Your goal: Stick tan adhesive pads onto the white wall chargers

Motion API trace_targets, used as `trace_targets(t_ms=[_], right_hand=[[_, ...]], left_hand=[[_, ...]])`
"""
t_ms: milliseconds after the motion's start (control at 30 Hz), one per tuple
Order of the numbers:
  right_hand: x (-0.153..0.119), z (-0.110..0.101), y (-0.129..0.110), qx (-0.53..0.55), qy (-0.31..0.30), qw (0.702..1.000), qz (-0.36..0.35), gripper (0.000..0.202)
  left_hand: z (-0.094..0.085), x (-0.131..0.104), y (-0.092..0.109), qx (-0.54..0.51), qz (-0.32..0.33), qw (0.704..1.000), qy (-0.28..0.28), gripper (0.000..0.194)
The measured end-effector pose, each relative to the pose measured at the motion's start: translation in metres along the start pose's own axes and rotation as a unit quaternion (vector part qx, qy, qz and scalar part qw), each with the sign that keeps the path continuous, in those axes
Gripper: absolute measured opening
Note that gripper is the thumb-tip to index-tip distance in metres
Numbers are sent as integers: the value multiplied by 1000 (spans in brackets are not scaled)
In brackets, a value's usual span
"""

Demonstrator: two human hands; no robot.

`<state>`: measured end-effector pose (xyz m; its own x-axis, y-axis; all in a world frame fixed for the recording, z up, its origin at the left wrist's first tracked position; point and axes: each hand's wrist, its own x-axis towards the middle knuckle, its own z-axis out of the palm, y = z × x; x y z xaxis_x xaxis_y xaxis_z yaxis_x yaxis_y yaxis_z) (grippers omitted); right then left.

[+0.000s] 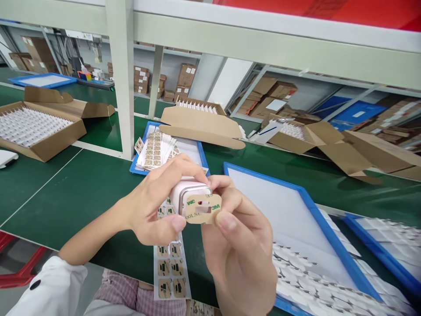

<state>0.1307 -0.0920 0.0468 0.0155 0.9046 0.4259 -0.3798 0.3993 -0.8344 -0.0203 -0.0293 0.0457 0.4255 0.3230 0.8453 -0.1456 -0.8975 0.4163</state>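
Frame centre: left hand (pixel 161 199) grips white device (pixel 190 191); right hand (pixel 241 237) pinches 3M-marked adhesive piece (pixel 204 216) against its end.

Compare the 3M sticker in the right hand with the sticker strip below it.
The 3M sticker is a single piece; the sticker strip carries two columns of them. The 3M sticker is pinched by the right hand in front; the sticker strip is partly hidden behind the left hand. Both show tan faces with green print.

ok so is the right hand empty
No, the right hand pinches one end of a tan rounded sticker with green 3M print.
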Motion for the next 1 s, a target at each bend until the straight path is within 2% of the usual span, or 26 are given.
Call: trace_targets(t_ms=[367, 1000], right_hand=[[-2, 5, -1, 0, 23, 1000, 16, 27], [-2, 5, 0, 7, 14, 1000, 23, 27]], left_hand=[[0, 0, 3, 23, 4, 1000, 8, 41], [0, 2, 1, 16, 5, 1000, 13, 39]])
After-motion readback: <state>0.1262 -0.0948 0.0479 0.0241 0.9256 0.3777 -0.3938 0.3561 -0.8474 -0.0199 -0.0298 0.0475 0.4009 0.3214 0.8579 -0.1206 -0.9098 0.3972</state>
